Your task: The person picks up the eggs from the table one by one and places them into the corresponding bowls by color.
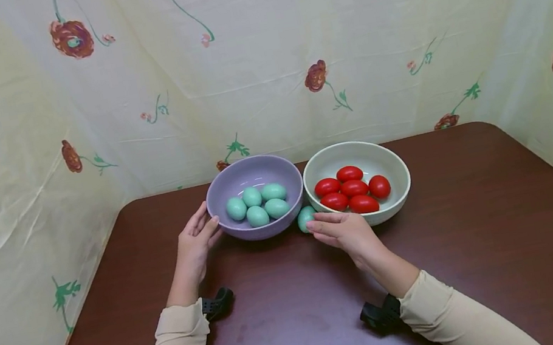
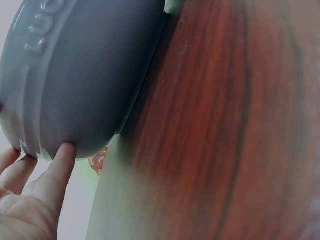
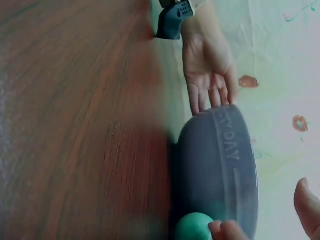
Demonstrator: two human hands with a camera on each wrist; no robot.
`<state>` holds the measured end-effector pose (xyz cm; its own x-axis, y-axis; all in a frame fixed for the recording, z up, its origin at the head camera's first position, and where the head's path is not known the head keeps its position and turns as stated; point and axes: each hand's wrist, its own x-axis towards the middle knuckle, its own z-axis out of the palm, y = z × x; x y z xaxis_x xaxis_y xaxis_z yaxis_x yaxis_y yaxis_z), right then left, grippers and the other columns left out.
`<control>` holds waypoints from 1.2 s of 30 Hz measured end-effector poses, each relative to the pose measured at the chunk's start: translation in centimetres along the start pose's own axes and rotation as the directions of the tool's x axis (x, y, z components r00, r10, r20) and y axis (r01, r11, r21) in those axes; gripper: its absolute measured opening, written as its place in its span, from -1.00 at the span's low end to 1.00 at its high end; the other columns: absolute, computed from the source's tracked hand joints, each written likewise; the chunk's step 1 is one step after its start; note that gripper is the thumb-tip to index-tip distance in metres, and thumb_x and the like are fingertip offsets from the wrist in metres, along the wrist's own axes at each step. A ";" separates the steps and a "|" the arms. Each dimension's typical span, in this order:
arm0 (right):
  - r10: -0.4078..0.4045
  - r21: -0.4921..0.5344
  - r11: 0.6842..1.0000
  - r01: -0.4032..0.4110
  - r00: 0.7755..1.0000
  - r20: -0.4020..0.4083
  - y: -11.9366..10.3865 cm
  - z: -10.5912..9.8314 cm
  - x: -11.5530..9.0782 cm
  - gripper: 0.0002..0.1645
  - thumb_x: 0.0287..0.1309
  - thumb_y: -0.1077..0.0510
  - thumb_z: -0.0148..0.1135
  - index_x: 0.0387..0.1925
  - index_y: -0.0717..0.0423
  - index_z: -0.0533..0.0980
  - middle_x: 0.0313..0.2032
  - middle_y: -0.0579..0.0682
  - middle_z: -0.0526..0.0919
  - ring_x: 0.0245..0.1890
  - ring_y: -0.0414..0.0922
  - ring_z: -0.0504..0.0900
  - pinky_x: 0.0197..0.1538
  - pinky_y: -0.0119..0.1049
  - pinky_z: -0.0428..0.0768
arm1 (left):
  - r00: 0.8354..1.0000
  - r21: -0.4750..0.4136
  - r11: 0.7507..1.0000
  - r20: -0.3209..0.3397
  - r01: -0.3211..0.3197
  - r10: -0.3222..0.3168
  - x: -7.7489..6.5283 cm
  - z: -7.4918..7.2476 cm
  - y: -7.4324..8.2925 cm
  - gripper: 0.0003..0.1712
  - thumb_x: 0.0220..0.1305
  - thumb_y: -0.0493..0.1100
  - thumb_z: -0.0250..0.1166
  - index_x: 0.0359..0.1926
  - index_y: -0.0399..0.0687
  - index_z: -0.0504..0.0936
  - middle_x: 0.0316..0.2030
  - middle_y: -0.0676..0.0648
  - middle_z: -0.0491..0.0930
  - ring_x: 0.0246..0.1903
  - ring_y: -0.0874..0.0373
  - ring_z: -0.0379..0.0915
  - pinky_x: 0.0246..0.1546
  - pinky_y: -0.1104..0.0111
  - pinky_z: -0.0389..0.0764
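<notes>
A purple bowl [image 1: 265,233] stands near the back of the table, with several pale green eggs [image 1: 257,216] inside. My left hand [image 1: 194,239] rests against its left side, fingers extended; the left wrist view shows the thumb [image 2: 64,152] on the outer wall, below raised lettering. Right beside it is a white bowl [image 1: 394,167] holding several red eggs [image 1: 354,188]. Another green egg [image 1: 306,219] sits outside, at the front of the gap between the bowls. Fingertips of my right hand [image 1: 345,234] touch this egg, and the right wrist view shows the thumb [image 3: 306,207] held apart from it.
Both bowls stand on a dark brown wooden table [image 1: 291,318], close to its back edge. A floral curtain [image 1: 254,47] hangs behind and along the sides. Each wrist carries a black camera, one on the left [image 1: 218,304] and one on the right [image 1: 382,315].
</notes>
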<state>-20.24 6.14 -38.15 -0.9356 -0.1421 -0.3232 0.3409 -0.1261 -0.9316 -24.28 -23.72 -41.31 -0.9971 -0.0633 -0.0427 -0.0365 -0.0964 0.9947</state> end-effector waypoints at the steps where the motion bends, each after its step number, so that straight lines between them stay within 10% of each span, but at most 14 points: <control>1: 0.002 -0.002 1.000 -0.002 1.000 -0.013 0.1 0.0 0.0 -0.42 0.11 0.13 0.28 0.15 0.27 0.42 0.02 0.16 0.60 0.06 0.07 0.55 0.09 -0.21 0.53 | 1.000 -0.001 1.000 0.001 -0.001 0.001 0.0 0.0 0.0 -0.29 0.26 -0.14 0.20 0.39 0.03 0.16 0.40 -0.03 0.09 0.31 0.08 0.18 0.11 0.23 0.45; 22: -0.117 -0.223 0.970 0.098 0.990 -0.077 2.7 0.2 1.3 -0.25 0.03 0.09 0.34 0.22 0.30 0.33 0.17 0.22 0.46 0.20 0.05 0.43 0.28 -0.08 0.37 | 1.000 0.013 1.000 -0.005 0.001 -0.001 -0.1 -0.1 0.1 -0.29 0.26 -0.12 0.21 0.39 0.06 0.17 0.40 -0.01 0.09 0.31 0.10 0.17 0.08 0.27 0.47; 36: -0.117 -0.192 0.976 0.105 0.991 -0.057 2.6 0.3 1.2 -0.28 0.00 0.20 0.35 0.20 0.37 0.34 0.15 0.24 0.47 0.13 0.07 0.49 0.16 -0.15 0.46 | 1.000 -0.003 1.000 0.008 -0.007 0.007 0.0 -0.2 0.0 -0.28 0.26 -0.13 0.21 0.39 0.04 0.15 0.40 -0.04 0.09 0.31 0.08 0.17 0.11 0.24 0.45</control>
<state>-20.45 5.36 -40.95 -0.9728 -0.0705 -0.2205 0.2173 0.0505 -0.9748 -24.28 -23.96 -41.36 -0.9978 -0.0564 -0.0349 -0.0293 -0.0987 0.9947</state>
